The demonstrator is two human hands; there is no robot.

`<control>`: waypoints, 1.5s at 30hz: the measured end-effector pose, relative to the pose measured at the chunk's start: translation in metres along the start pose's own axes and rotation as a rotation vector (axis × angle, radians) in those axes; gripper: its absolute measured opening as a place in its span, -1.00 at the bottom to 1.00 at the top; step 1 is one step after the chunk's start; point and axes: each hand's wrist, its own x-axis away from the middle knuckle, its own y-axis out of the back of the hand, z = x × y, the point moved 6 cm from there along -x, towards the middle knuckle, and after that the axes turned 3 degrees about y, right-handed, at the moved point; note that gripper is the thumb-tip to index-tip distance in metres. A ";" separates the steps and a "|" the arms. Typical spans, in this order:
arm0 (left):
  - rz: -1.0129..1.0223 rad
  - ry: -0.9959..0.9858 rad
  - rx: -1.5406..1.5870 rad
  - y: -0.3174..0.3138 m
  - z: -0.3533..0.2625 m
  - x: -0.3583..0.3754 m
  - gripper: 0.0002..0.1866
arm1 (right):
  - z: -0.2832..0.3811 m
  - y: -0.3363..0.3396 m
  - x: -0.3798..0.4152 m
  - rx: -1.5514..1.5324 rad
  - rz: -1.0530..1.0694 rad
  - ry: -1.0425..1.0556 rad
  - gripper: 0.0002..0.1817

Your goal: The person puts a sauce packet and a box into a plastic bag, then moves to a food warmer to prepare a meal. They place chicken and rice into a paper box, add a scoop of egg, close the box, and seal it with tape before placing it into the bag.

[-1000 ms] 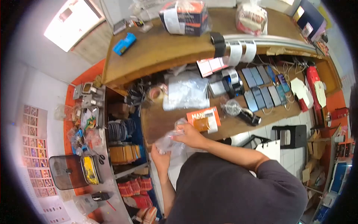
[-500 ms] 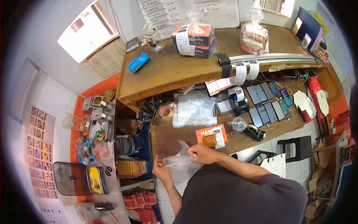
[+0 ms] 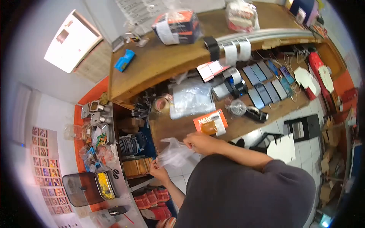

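Between my two hands stretches a clear plastic bag (image 3: 173, 152), held by its sides in front of my body. My left hand (image 3: 159, 170) grips its left edge with closed fingers. On the other edge, my right hand (image 3: 199, 143) pinches the plastic near the table's front edge. Just beyond my right hand lies an orange-and-white box (image 3: 201, 121) with a printed label. A small pouch of brown sauce (image 3: 209, 128) rests on top of it.
Flat plastic bags (image 3: 192, 100), a tape roll (image 3: 162, 104), a tape dispenser (image 3: 255, 114) and several phones (image 3: 262, 93) lie on the lower table. Above is a wooden counter (image 3: 152, 64) with a bagged box (image 3: 176, 28). A steel side counter with a yellow-filled container (image 3: 104, 185) stands left.
The whole view has tilted and shifted. Both hands still hold the plastic bag, which now looks more spread out between them. The box and sauce pouch stay on the table.
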 end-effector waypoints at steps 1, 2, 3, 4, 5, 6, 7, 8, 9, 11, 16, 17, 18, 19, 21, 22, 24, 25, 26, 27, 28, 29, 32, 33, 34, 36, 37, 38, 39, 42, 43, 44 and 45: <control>0.046 -0.006 0.082 -0.004 -0.005 -0.001 -0.75 | 0.002 0.006 -0.001 0.041 -0.029 0.006 -0.96; 0.089 -0.002 0.157 -0.005 -0.010 -0.001 -0.74 | 0.005 0.008 -0.003 0.077 -0.050 0.013 -0.98; 0.162 0.053 0.324 -0.005 -0.017 -0.002 -0.71 | 0.000 0.006 -0.007 0.109 -0.109 0.004 -0.96; 0.284 0.016 0.366 -0.009 -0.009 -0.007 -0.62 | 0.003 0.010 -0.010 0.088 -0.177 0.036 -0.94; 0.386 0.097 0.513 -0.002 -0.040 -0.004 -0.52 | 0.012 0.017 -0.014 0.072 -0.220 0.067 -0.93; 0.435 -0.132 0.409 0.004 -0.066 -0.007 -0.48 | 0.021 0.025 -0.016 0.180 -0.355 0.222 -0.85; 0.435 -0.217 0.338 0.007 -0.090 -0.008 -0.48 | 0.022 0.028 -0.020 0.166 -0.344 0.211 -0.85; 0.434 -0.306 0.268 0.008 -0.112 -0.009 -0.49 | 0.021 0.029 -0.024 0.094 -0.288 0.147 -0.82; 0.444 -0.296 0.256 0.008 -0.126 -0.009 -0.49 | 0.018 0.026 -0.027 0.020 -0.237 0.082 -0.78; 0.439 -0.352 0.375 0.001 -0.156 -0.007 -0.52 | 0.013 0.019 -0.028 -0.022 -0.230 0.077 -0.74; 0.529 -0.166 0.606 -0.005 -0.178 0.000 -0.57 | 0.004 0.026 -0.020 0.072 -0.237 -0.018 -0.77; 0.668 -0.158 0.675 -0.009 -0.167 0.002 -0.61 | 0.004 0.029 -0.018 0.073 -0.234 -0.019 -0.77; 0.807 -0.149 0.741 -0.012 -0.166 0.006 -0.65 | 0.001 0.032 -0.017 0.031 -0.220 -0.043 -0.75; 0.808 -0.146 0.741 -0.012 -0.165 0.008 -0.65 | -0.001 0.035 -0.016 -0.011 -0.207 -0.068 -0.72; 0.830 -0.081 0.991 -0.008 -0.167 0.010 -0.74 | 0.000 0.043 -0.013 -0.060 -0.191 -0.060 -0.68; 0.831 -0.080 0.991 -0.007 -0.165 0.008 -0.74 | 0.001 0.045 -0.013 -0.106 -0.178 -0.050 -0.62; 0.881 -0.167 0.906 -0.001 -0.163 0.007 -0.79 | -0.001 0.045 -0.010 -0.116 -0.162 -0.044 -0.60; 0.882 -0.164 0.906 0.001 -0.162 0.006 -0.79 | -0.001 0.043 -0.009 -0.125 -0.145 -0.038 -0.58; 0.926 -0.133 0.860 0.002 -0.161 0.008 -0.80 | -0.001 0.043 -0.008 -0.127 -0.142 -0.042 -0.58; 0.969 -0.102 0.813 0.002 -0.159 0.010 -0.81 | -0.001 0.041 -0.007 -0.122 -0.113 -0.070 -0.57; 0.970 -0.095 0.813 0.002 -0.155 0.009 -0.81 | -0.002 0.039 -0.006 -0.117 -0.084 -0.098 -0.56; 0.956 -0.162 0.720 0.003 -0.153 0.007 -0.82 | -0.003 0.036 -0.005 -0.117 -0.079 -0.099 -0.56; 0.886 -0.033 0.710 0.009 -0.162 0.009 -0.83 | -0.010 0.034 -0.008 -0.078 -0.063 -0.040 -0.55; 0.843 0.169 0.783 0.011 -0.159 0.010 -0.84 | -0.012 0.031 -0.007 -0.064 -0.066 -0.045 -0.54; 0.820 0.153 0.798 0.010 -0.155 0.008 -0.84 | -0.012 0.030 -0.006 -0.051 -0.066 -0.048 -0.53; 0.785 0.192 0.961 0.005 -0.139 0.010 -0.82 | -0.005 0.029 -0.007 -0.037 -0.022 -0.004 -0.52; 0.759 0.175 0.978 0.006 -0.131 0.010 -0.82 | 0.000 0.027 -0.009 -0.040 0.010 0.014 -0.50; 0.775 0.113 0.965 0.006 -0.127 0.012 -0.77 | 0.007 0.028 -0.012 -0.020 0.018 0.037 -0.50; 0.792 0.052 0.951 0.005 -0.128 0.013 -0.71 | 0.012 0.027 -0.014 -0.031 0.053 0.001 -0.51; 0.791 -0.066 0.933 0.015 -0.133 0.012 -0.57 | 0.021 0.023 -0.019 -0.059 0.106 -0.021 -0.50; 0.839 -0.053 0.903 0.016 -0.132 0.014 -0.55 | 0.023 0.021 -0.020 -0.092 0.122 -0.022 -0.50; 0.875 -0.005 0.885 0.017 -0.130 0.015 -0.53 | 0.025 0.021 -0.020 -0.089 0.129 -0.046 -0.49; 0.863 -0.006 0.893 0.019 -0.125 0.014 -0.53 | 0.024 0.022 -0.021 -0.080 0.137 -0.039 -0.49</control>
